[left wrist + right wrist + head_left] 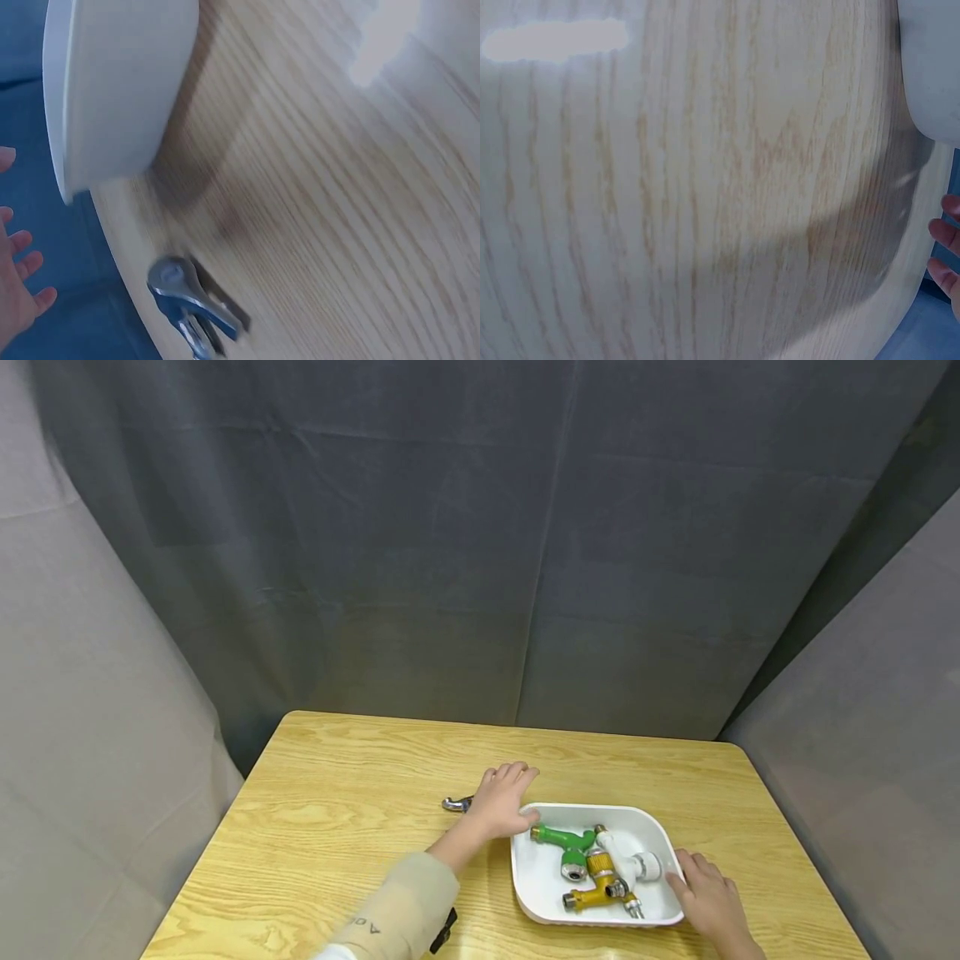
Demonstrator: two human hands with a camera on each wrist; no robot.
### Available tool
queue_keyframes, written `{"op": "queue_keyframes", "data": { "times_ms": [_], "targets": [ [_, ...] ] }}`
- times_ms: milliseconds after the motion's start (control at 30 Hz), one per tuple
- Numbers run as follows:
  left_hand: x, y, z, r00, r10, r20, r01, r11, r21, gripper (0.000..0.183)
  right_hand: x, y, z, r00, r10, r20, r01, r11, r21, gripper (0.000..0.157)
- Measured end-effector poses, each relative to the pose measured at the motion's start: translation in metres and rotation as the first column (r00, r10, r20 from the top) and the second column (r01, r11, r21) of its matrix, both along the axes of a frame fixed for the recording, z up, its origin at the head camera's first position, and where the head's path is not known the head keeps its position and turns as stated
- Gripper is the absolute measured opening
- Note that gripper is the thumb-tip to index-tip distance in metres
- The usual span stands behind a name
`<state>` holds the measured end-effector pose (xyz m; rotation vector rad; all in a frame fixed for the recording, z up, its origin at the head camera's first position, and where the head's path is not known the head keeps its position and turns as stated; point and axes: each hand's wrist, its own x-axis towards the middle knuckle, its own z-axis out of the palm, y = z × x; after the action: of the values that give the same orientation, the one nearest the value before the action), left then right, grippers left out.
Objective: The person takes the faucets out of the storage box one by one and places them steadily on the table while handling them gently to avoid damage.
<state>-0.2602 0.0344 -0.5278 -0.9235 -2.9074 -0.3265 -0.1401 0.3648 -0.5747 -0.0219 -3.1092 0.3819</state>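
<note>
A white plastic basin (528, 893) stands on the wooden table and holds several taps. Among them are a green tap (573, 852), a yellow tap (596, 893) and a white tap (626, 864). My left hand (501, 806) is at the basin's far left corner, fingers spread, with the thumb by the rim. Partly hidden behind that hand, a chrome tap (184, 292) lies on the table left of the basin. At the basin's right side is my right hand (708, 893), its thumb near the rim; whether it touches is unclear. Its fingers look loose in the right wrist view.
The wooden table (322, 835) extends left and right of the basin. Behind it hangs a dark grey curtain (420, 568), with lighter cloth (97, 693) at both sides. A dark strap (444, 931) shows at the left sleeve.
</note>
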Motion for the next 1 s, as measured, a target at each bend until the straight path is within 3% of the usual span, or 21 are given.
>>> {"op": "queue_keyframes", "data": {
  "times_ms": [367, 767, 1000],
  "targets": [
    [0.021, 0.033, 0.003, 0.992, -0.113, -0.055, 0.108, 0.991, -0.076, 0.069, 0.000, 0.000, -0.001, 1.000, -0.005, -0.005, 0.005, 1.000, 0.007, 0.037],
    [0.038, 0.057, -0.011, 0.980, -0.193, -0.046, 0.181, 0.965, -0.189, 0.070, 0.000, -0.002, 0.001, 0.999, -0.008, 0.034, 0.008, 1.000, 0.005, 0.039],
    [0.042, 0.066, -0.020, 0.981, -0.194, -0.018, 0.184, 0.952, -0.243, 0.073, 0.000, -0.001, 0.000, 0.999, -0.013, 0.045, 0.013, 1.000, 0.007, 0.039]
  ]
}}
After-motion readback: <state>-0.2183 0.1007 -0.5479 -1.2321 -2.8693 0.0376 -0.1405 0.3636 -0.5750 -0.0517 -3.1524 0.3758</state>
